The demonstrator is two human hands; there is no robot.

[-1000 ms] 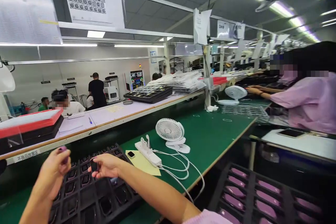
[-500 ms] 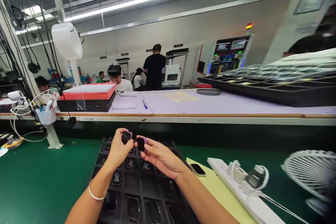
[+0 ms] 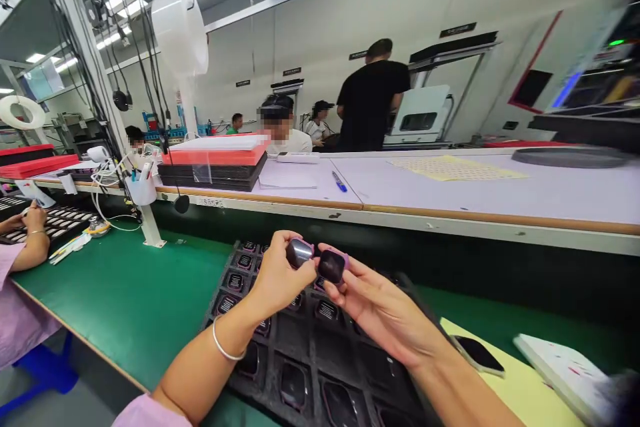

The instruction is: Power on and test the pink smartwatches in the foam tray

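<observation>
My left hand point(image 3: 280, 275) is closed on a smartwatch body point(image 3: 300, 251) with a dark glass face that catches the light. In my right hand point(image 3: 373, 297), fingers pinch a second smartwatch body point(image 3: 332, 267), black-faced with a purple edge. Both are held close together, and I cannot tell whether they touch. Beneath my hands lies a black compartment tray point(image 3: 290, 335). Several similar watch bodies sit in its pockets, some showing white print, such as one watch body point(image 3: 327, 310). Other pockets hold dark glossy pieces point(image 3: 293, 385). My forearms hide part of the tray.
To the right lie a phone point(image 3: 477, 352), a yellow sheet point(image 3: 523, 397) and a white power strip point(image 3: 563, 363). A raised shelf point(image 3: 390, 190) runs behind, bearing stacked red and black trays point(image 3: 215, 160). At far left, a co-worker's hands point(image 3: 33, 220) are over another tray.
The view has swung left, bringing a co-worker's arms into sight. Both hands keep their watch bodies; the glass faces now turn more toward me.
</observation>
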